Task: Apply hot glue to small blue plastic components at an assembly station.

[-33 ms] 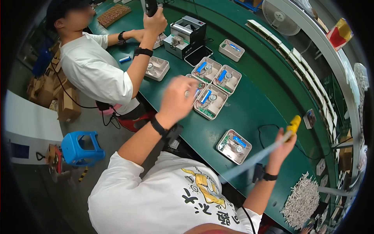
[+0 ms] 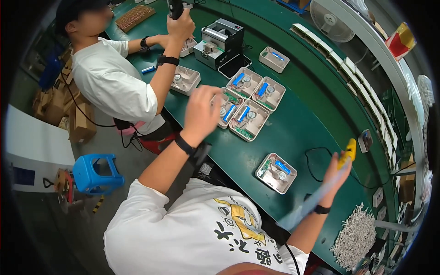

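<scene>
My left hand [image 2: 201, 110] is raised over the near edge of the green bench [image 2: 302, 133], blurred, fingers curled; whether it holds anything is unclear. Just beyond it lies a cluster of grey open casings [image 2: 250, 120], each with a blue cylindrical cell and a small circuit board. My right hand [image 2: 337, 176] is lifted at the right, gripping a yellow-handled tool [image 2: 349, 151]; a pale blurred strip [image 2: 309, 204] trails down from it toward my wrist. One more grey casing [image 2: 276, 173] sits alone on the bench left of that hand.
A co-worker in a white shirt [image 2: 110, 82] stands at the upper left, holding a black tool [image 2: 175, 8] up. A grey machine [image 2: 220, 41], a fan [image 2: 332, 20], a pile of white sticks [image 2: 355, 236], a blue stool [image 2: 94, 174] and cardboard boxes [image 2: 78, 121] surround the bench.
</scene>
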A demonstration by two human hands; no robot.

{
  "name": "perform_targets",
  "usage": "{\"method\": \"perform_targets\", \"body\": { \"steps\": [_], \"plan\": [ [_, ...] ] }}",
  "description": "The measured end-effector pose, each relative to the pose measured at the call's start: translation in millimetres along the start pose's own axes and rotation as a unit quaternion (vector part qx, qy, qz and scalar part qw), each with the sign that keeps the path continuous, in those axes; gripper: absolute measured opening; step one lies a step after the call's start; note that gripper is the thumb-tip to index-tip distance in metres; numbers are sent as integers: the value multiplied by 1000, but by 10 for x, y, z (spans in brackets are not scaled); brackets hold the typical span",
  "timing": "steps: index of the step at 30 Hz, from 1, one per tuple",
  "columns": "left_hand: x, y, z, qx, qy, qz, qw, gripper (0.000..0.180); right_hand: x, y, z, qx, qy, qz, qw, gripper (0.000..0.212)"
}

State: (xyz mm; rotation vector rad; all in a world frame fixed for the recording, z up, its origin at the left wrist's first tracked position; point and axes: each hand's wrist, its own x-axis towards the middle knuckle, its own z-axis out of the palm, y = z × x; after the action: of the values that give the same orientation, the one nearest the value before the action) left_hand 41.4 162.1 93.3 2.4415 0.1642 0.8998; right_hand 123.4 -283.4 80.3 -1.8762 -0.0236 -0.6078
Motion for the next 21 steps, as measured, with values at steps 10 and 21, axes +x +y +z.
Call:
{"method": "perform_targets", "body": {
  "steps": [10,21],
  "plan": [
    [29,-1157,172,280,38,-144,948,55,-136,-268,-288,162,-27,206,965,24],
    [-30,-646,-80,45,103,-33,993,46,-560,206,-899,207,41,272,939,24]
  ]
}}
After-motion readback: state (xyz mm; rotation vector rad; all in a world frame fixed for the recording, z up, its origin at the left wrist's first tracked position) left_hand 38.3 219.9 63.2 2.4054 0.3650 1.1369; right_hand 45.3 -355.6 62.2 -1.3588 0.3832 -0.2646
